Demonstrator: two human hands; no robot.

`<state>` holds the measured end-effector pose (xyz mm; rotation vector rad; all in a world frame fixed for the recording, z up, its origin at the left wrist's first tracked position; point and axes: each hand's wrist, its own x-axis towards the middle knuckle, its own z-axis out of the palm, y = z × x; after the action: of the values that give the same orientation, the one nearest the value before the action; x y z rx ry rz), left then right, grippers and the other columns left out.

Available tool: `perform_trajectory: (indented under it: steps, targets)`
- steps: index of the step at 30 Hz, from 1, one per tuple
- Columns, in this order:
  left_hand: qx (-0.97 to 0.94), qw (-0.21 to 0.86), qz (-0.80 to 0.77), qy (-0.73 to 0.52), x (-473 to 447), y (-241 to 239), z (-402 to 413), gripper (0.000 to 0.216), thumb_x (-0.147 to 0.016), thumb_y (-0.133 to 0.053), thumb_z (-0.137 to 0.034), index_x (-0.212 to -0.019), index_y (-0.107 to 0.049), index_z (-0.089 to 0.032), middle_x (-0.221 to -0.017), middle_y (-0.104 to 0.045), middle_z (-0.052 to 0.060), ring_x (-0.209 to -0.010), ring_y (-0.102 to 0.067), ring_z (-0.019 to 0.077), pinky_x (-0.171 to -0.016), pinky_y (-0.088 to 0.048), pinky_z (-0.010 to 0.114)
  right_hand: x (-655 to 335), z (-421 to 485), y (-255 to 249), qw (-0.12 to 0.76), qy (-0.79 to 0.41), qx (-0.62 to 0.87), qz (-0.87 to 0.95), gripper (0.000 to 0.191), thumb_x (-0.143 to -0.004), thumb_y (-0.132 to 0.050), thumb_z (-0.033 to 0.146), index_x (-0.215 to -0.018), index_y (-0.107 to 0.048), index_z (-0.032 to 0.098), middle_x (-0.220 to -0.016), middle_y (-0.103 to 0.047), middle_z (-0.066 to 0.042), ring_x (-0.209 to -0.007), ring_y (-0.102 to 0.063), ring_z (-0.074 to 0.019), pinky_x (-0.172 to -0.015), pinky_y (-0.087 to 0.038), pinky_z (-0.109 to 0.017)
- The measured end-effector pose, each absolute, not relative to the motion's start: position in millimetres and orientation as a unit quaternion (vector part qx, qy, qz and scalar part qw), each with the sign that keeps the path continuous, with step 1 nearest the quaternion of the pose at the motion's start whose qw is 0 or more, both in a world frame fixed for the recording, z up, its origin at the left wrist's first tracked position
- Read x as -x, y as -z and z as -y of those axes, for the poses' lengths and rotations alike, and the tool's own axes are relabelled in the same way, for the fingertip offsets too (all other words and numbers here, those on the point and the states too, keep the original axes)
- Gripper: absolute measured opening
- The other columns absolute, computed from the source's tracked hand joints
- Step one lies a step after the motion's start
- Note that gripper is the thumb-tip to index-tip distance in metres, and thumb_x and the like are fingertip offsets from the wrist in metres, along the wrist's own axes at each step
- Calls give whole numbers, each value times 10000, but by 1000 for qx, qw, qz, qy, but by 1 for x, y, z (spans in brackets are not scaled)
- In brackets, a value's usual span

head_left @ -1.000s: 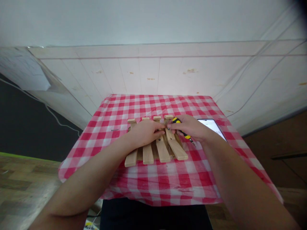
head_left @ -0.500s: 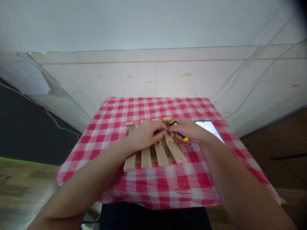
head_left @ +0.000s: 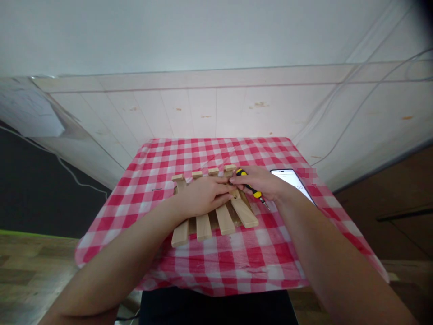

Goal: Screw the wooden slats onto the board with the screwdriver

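Note:
A wooden slatted rack lies on the red and white checked tablecloth, near the table's middle. My left hand rests across its slats with the fingers laid flat, pressing on the wood. My right hand is closed around a yellow and black screwdriver at the rack's right side, its fingertips meeting those of the left hand over the rightmost slat. What the fingertips pinch there is too small to make out.
A smartphone with a lit screen lies to the right of my right hand. A small dark screw or nail lies on the cloth left of the rack. Pale wall panels stand behind the table; wooden floor at the left.
The view has shifted slightly, so the rack and hands sit a little further left. Both hands stay on the rack with the fingertips together.

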<state>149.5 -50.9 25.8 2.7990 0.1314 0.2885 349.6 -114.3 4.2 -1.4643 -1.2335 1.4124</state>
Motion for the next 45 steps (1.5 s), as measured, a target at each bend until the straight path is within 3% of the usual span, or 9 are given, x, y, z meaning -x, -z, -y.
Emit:
perform_trajectory:
  steps: [10, 16, 20, 23, 28, 32, 36, 40, 45]
  targets:
    - [-980, 177, -56, -72, -150, -29, 52, 274, -978, -480, -301, -1159, -646, -181, -1251, -660, 70, -1130, -623, 209, -1011, -467, 346, -350, 117, -8, 362, -532, 579, 500, 252, -748, -710, 386, -693, -556, 193, -552, -527, 48, -477, -466, -82, -448, -348, -221]
    - [-983, 159, -66, -56, -151, -29, 52, 278, -978, -473, -315, -1131, -653, -168, -1158, -694, 83, -1060, -647, 218, -954, -488, 353, -349, 118, -14, 361, -529, 580, 503, 215, -764, -683, 361, -689, -569, 194, -575, -530, 33, -506, -468, -92, -466, -351, -232]
    - [-985, 145, -69, -55, -151, -28, 51, 300, -985, -451, -341, -1100, -652, -151, -1106, -705, 93, -1001, -663, 223, -891, -503, 347, -346, 126, -30, 456, -544, 524, 471, 203, -788, -543, 302, -616, -492, 205, -507, -450, 35, -435, -379, -88, -433, -303, -252]
    - [-986, 139, -67, -59, -150, -28, 52, 321, -988, -440, -343, -1144, -641, -147, -1150, -698, 101, -1037, -656, 233, -907, -495, 355, -341, 134, -45, 577, -560, 421, 419, 33, -703, -497, 246, -719, -510, 221, -544, -437, 44, -440, -358, -97, -431, -297, -253]
    - [-987, 135, -77, -50, -150, -28, 53, 334, -983, -450, -319, -1197, -632, -139, -1207, -687, 90, -1070, -647, 232, -940, -480, 350, -332, 141, -56, 689, -461, 362, 426, 95, -691, -536, 269, -761, -475, 247, -638, -432, 40, -553, -428, -117, -504, -374, -264]
    - [-987, 131, -83, -47, -150, -29, 54, 334, -985, -448, -319, -1198, -635, -142, -1200, -692, 87, -1072, -648, 230, -942, -477, 348, -330, 138, -48, 729, -270, 432, 457, 175, -793, -604, 262, -943, -519, 287, -789, -568, 26, -704, -544, -133, -610, -462, -277]
    - [-986, 133, -82, -57, -150, -28, 54, 335, -990, -436, -331, -1176, -644, -146, -1192, -693, 93, -1066, -652, 227, -936, -480, 350, -333, 136, -37, 687, -142, 495, 513, 222, -880, -614, 363, -1089, -572, 304, -1010, -648, -15, -915, -607, -164, -742, -516, -317]
    - [-984, 140, -80, -71, -150, -27, 55, 317, -987, -440, -302, -1174, -642, -144, -1182, -695, 93, -1074, -649, 226, -947, -477, 355, -335, 135, -31, 618, -78, 571, 534, 260, -840, -671, 391, -1082, -651, 299, -1054, -637, -19, -868, -609, -171, -741, -541, -348]
    - [-983, 151, -83, -70, -150, -28, 56, 294, -983, -449, -297, -1135, -654, -151, -1144, -705, 94, -1036, -658, 227, -928, -483, 364, -331, 135, -30, 624, -80, 568, 530, 340, -827, -685, 390, -1151, -645, 297, -1026, -642, -28, -850, -622, -174, -750, -569, -358]
